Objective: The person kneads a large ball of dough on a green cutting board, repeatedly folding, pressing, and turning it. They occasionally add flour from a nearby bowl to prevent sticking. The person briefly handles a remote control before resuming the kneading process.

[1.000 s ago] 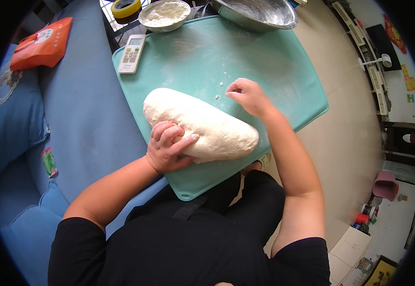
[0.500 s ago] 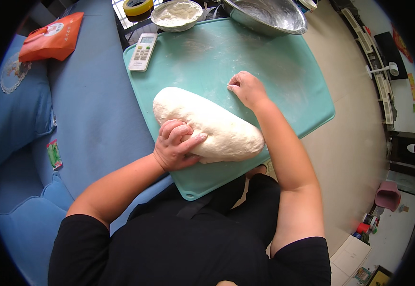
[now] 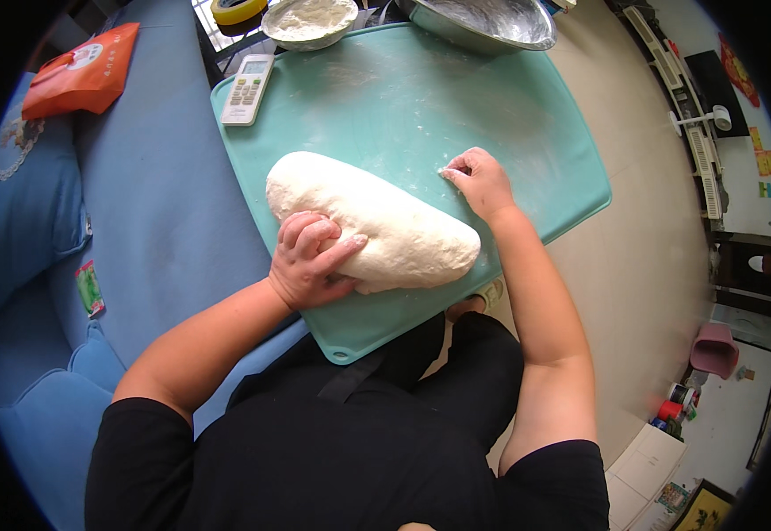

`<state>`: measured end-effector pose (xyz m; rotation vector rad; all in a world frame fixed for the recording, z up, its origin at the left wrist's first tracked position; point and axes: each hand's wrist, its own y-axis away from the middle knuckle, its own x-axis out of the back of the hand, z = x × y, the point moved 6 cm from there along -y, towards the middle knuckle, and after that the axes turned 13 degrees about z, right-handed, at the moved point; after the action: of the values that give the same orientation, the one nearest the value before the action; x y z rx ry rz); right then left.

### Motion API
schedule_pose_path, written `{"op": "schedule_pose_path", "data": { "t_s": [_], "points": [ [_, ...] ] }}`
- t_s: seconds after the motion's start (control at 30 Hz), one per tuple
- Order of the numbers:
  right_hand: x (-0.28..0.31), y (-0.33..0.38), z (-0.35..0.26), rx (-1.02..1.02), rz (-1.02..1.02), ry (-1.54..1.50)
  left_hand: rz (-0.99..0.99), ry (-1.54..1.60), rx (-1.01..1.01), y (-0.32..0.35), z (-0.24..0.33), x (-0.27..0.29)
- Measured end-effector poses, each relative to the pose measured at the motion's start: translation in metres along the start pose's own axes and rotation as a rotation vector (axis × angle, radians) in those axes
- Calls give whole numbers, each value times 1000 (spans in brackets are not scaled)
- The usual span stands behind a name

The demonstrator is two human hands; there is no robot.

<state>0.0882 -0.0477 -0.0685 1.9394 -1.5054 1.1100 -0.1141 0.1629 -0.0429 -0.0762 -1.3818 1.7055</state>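
A long, thick log of white dough (image 3: 385, 221) lies slantwise across the near part of a teal board (image 3: 527, 115), which is dusted with flour. My left hand (image 3: 310, 257) grips the dough's near left side, its fingers curled and pressed into the surface. Off the dough's right end, above the board, is my right hand (image 3: 481, 180). Its thumb and forefinger are pinched together, with a tiny whitish speck at the tips, too small to name. Flour marks the fingers of both hands.
A white remote control (image 3: 247, 90) rests on the board's far left corner. Beyond the far edge stand a bowl of flour (image 3: 310, 19), a metal basin (image 3: 491, 22) and a roll of yellow tape (image 3: 237, 11). A blue sofa (image 3: 164, 177) with an orange bag (image 3: 83, 73) borders the left.
My right hand has shifted slightly right and nearer me, still pinched. The left hand keeps its hold on the dough. The whole view has shifted a little.
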Motion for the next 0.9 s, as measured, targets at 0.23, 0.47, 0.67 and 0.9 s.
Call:
{"op": "schedule_pose_path", "data": {
  "t_s": [0.23,0.47,0.67,0.9],
  "points": [
    [12,4,18,33,-68,4,-19,-1,14,1,0,0],
    [12,26,3,271,12,91,-12,-7,-1,0,1,0],
    [-8,4,-31,311,27,-24,-19,-9,2,-2,1,0],
    [1,-7,4,125,70,-7,-22,-26,8,2,0,1]
  ]
}}
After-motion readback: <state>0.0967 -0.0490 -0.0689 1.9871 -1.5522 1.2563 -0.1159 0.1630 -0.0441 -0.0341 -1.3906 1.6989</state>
